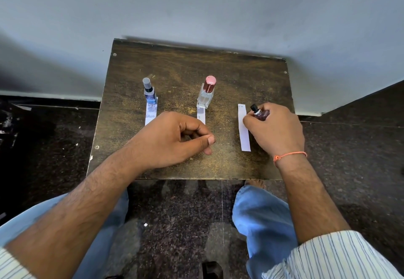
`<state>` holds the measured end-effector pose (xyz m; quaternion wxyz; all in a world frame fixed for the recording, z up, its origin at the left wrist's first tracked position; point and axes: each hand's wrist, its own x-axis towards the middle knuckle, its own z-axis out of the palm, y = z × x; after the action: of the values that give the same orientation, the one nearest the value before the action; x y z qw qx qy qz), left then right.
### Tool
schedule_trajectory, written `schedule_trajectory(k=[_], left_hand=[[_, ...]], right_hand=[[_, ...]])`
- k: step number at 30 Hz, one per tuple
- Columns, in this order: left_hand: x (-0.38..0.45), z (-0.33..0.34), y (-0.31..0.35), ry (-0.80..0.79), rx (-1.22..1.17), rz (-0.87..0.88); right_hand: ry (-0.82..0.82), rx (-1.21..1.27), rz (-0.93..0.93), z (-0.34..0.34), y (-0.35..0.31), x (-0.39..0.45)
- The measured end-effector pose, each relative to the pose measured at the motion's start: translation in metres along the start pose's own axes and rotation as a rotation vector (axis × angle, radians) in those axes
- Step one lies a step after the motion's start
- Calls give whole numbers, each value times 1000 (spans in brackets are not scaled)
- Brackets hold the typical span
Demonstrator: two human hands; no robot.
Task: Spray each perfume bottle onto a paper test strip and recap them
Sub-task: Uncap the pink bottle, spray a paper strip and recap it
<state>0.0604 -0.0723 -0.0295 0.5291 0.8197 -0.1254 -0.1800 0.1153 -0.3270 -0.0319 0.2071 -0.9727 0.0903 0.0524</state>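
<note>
Head view, only one. Right hand (275,125) grip is wrapped tight round a small dark-red bottle (261,114), tilted, with its black nozzle (254,107) bare and aimed toward the top of the white strip (243,127) lying just left of that grip. No cap on it that I can see. The tilt looks deliberate: nozzle close over the paper so the spray lands on it, though I can't tell whether a finger is on the pump.

Left hand (175,139) grip is curled nearly closed, thumb against the bent fingers, hovering over the middle of the surface (175,64). It may be pinching the missing cap, but nothing shows between the fingers, so can't tell what it holds, if anything.

Beyond the left grip stands the pink-capped clear bottle (206,93), upright, base on the far end of its own strip (201,115), which the hand partly hides. Further left of that grip, the blue bottle (149,92) with grey cap, also upright on a strip (150,113) that carries print. Each bottle parked on its strip probably keeps pairs matched and paper pinned. Both capped; judging by that, the red one is the bottle in hand, spray then recap left.
</note>
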Motion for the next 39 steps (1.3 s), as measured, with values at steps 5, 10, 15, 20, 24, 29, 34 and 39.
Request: schedule_trajectory(k=[5, 10, 15, 20, 24, 29, 34, 39], left_hand=[[0, 1, 0, 1, -8, -1], [1, 1, -3, 11, -5, 4], [3, 6, -4, 63, -47, 3], [6, 10, -5, 170, -109, 15], [8, 12, 1, 205, -168, 81], [10, 11, 4, 149, -181, 127], [11, 14, 4, 185, -166, 162], [11, 9, -3, 222, -87, 163]], right_hand=[[6, 32, 5, 0, 1, -1], [-16, 111, 17, -2, 3, -1], [-159, 592, 27, -3, 2, -6], [-370, 932, -147, -7, -18, -24], [-506, 953, -245, 2, -27, -37], [-520, 979, -253, 6, -33, -42], [-597, 1028, -266, 5, -37, -46], [-295, 793, -356, -7, -20, -29]])
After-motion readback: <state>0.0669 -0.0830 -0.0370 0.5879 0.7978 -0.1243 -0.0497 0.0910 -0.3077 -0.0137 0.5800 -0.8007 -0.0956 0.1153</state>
